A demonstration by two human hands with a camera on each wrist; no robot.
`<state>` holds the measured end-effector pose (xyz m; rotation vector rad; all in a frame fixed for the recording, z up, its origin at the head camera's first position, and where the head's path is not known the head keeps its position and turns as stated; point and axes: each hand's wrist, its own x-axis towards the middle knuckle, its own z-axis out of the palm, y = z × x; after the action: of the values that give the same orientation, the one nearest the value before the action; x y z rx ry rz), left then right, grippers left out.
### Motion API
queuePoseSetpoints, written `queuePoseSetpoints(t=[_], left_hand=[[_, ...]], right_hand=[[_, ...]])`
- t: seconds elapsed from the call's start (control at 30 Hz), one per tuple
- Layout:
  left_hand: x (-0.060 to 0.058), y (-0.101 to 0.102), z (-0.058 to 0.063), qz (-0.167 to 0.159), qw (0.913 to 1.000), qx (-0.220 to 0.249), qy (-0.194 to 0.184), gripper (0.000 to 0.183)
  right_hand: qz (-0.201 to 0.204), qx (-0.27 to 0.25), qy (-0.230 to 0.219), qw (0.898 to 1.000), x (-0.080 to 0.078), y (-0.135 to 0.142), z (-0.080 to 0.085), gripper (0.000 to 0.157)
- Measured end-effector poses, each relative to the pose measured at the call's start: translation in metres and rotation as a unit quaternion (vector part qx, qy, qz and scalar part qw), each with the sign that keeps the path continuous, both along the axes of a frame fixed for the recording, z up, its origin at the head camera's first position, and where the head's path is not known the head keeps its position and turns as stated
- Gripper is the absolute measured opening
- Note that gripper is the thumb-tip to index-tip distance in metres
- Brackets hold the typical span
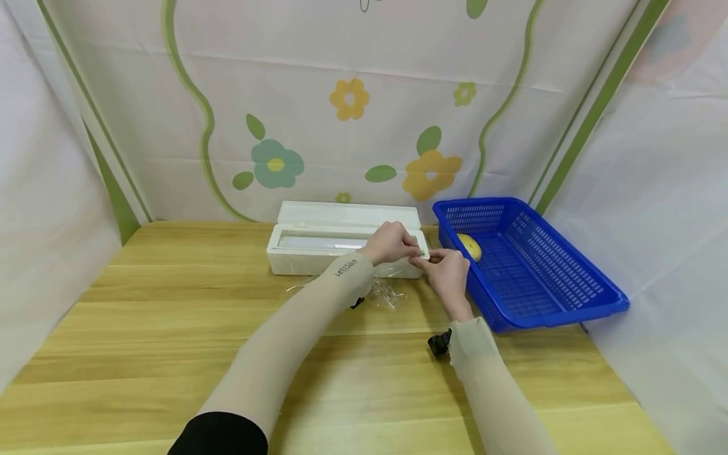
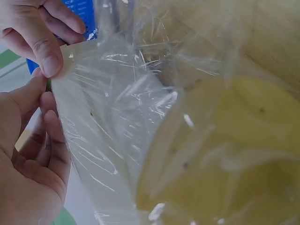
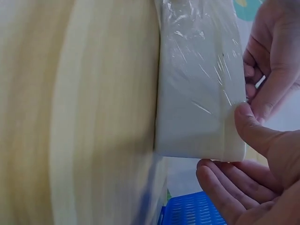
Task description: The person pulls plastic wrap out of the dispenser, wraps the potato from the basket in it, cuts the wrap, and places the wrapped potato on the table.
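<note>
A white cling film dispenser box [image 1: 284, 260] stands at the back of the table, its lid [image 1: 347, 213] raised and a roll [image 1: 324, 243] inside. Clear cling film [image 2: 117, 117] hangs down its front. At the box's right end, my left hand [image 1: 389, 242] pinches a small green slider [image 2: 48, 84] on the top edge, mostly hidden by the fingers. My right hand [image 1: 447, 275] holds the same corner, thumb on the front edge and fingers against the end. Through the film, a yellow fruit [image 2: 229, 154] shows in the left wrist view; my left arm hides it in the head view.
A blue plastic basket [image 1: 560, 256] stands right of the box, close to my right hand, with a yellow fruit [image 1: 470, 247] inside. The wooden table [image 1: 142, 328] extends to the left and front. A flower-patterned cloth [image 1: 352, 151] hangs behind the box.
</note>
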<state>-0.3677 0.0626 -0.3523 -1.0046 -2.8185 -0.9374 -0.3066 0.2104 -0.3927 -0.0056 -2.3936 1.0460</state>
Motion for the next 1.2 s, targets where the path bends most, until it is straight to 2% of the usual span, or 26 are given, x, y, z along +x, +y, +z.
queuePoseSetpoints(t=[0.1,0.27,0.37,0.73,0.93,1.03,1.2], left_hand=[[0.0,0.001,0.001,-0.006,1.0,0.003,0.004,0.009],[0.0,0.002,0.003,-0.012,0.9997,0.002,0.021,0.01],[0.0,0.002,0.005,-0.011,0.9995,-0.007,0.027,0.011],[0.0,-0.001,0.008,-0.006,0.9976,-0.054,0.043,0.01],[-0.001,-0.004,0.006,-0.02,0.9974,-0.046,0.051,0.012],[-0.001,-0.007,0.005,-0.02,0.9973,-0.04,0.058,0.012],[0.001,-0.011,0.001,-0.023,0.9984,-0.019,0.048,0.01]], right_hand=[[-0.004,0.006,0.0,1.0,0.0,0.002,0.001,0.041],[-0.006,0.042,0.008,0.999,-0.001,0.004,0.003,0.046],[-0.013,0.063,0.008,0.998,-0.001,0.005,0.006,0.044],[-0.026,0.104,-0.043,0.993,0.001,0.005,0.012,0.034],[-0.064,0.12,-0.093,0.986,0.003,0.002,0.015,0.031],[-0.061,0.119,-0.1,0.986,0.003,0.0,0.016,0.032],[-0.05,0.127,-0.092,0.986,0.006,-0.002,0.014,0.031]])
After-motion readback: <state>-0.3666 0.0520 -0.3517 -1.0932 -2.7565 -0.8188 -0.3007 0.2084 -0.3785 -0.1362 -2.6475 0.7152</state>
